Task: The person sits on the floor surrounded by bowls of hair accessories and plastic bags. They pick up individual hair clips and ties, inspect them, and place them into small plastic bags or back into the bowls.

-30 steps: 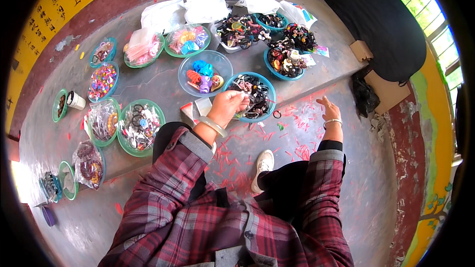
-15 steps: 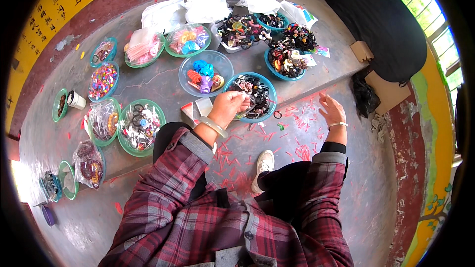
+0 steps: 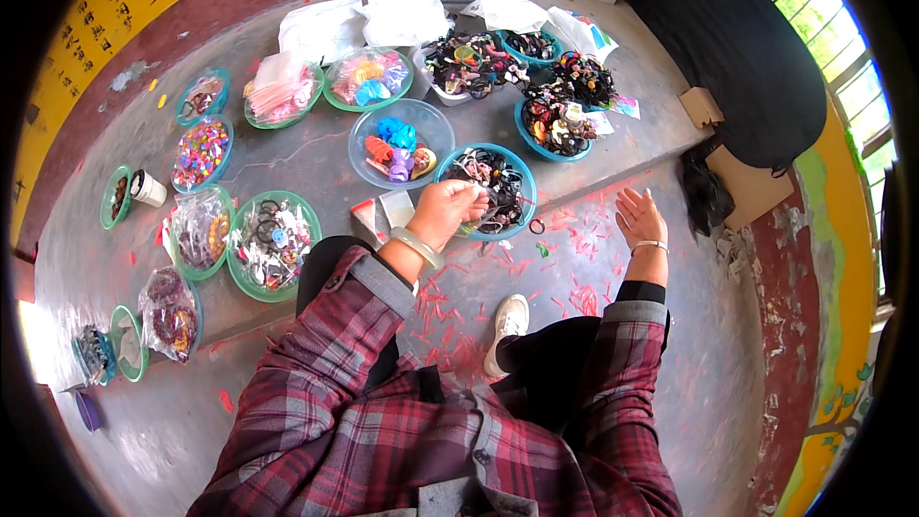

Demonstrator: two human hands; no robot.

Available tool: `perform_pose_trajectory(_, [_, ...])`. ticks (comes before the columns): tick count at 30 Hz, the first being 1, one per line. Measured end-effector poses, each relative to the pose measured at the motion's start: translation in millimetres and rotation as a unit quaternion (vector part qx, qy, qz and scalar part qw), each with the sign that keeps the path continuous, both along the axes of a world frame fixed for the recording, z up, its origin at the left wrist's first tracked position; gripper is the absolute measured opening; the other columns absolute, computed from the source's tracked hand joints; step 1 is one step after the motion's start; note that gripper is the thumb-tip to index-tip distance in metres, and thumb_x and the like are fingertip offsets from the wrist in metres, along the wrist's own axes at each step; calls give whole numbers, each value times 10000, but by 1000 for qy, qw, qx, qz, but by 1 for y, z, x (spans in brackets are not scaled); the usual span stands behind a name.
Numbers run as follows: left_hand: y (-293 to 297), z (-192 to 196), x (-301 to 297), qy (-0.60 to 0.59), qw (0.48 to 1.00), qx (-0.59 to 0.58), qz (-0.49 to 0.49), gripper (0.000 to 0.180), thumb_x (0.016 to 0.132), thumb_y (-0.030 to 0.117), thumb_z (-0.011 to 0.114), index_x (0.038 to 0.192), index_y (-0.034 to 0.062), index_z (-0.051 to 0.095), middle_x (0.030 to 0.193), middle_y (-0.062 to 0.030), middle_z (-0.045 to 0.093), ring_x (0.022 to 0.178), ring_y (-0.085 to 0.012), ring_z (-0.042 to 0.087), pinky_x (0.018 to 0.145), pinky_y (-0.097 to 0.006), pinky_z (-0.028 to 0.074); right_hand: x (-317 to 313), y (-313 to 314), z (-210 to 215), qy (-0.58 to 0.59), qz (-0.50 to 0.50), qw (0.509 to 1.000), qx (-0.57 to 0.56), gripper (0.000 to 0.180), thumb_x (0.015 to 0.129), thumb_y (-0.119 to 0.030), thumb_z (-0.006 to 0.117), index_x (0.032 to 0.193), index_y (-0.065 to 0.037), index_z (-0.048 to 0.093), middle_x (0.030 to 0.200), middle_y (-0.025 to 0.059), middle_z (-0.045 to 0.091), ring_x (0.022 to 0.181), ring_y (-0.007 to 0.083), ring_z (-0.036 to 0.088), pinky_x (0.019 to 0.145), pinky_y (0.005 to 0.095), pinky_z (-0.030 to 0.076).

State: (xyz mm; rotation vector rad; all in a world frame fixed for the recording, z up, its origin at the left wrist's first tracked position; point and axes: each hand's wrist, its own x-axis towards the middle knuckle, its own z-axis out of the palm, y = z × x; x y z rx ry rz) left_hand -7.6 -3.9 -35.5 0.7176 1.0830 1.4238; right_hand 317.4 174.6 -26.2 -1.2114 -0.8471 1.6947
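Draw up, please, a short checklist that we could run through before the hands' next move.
1. Right hand free: ok, open with nothing visible in it.
2. Left hand hold: cannot tell; its fingers are pinched together, anything between them is unclear.
3. Blue bowl upright: ok, with dark bands inside.
4. Nothing loose beside the bowl: not ok, a dark ring lies there.
5. Floor tidy: not ok, red strips lie scattered.

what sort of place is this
Probably an informal indoor workspace for small accessories: a blue basin of dark bands, a heap of colourful bead-like pieces and red scraps scattered on the floor suggest it.
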Motion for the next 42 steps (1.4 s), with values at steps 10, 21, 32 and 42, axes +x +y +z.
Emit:
perform_pose_trajectory(10, [-3, 10, 2, -147, 989, 4, -2, 218, 887, 171, 464, 928, -24, 553, 913, -111, 596, 843, -180, 587, 769, -282, 485, -141, -103, 39, -92, 239, 964, 75, 321, 779, -184, 617, 1050, -28, 543, 922, 45, 608, 827, 129, 564, 667, 250, 438])
perform_pose_trajectory(21, [-5, 19, 3, -191, 980, 7, -46, 210, 879, 175, 479, 942, -11, 555, 920, -102, 595, 847, -169, 586, 751, -285, 495, -165, -118, 15, -17, 202, 971, 122, 100, 735, -9, 633, 834, -19, 627, 756, 12, 609, 654, 81, 544, 586, 206, 439])
perform_pose_trajectory(32, [-8, 28, 3, -173, 983, -27, -48, 216, 858, 196, 522, 960, 10, 563, 918, -82, 605, 824, -144, 592, 722, -263, 499, -165, -119, 23, -53, 173, 971, 158, 62, 743, -26, 629, 801, -9, 643, 693, 4, 597, 603, 73, 529, 544, 197, 429])
perform_pose_trajectory(42, [-6, 22, 3, -144, 987, -26, -58, 197, 818, 107, 564, 965, -24, 563, 922, -103, 611, 822, -163, 606, 715, -251, 504, -162, -116, 24, -57, 186, 967, 163, 95, 741, -13, 627, 835, -15, 647, 716, 4, 603, 605, 68, 523, 546, 187, 422])
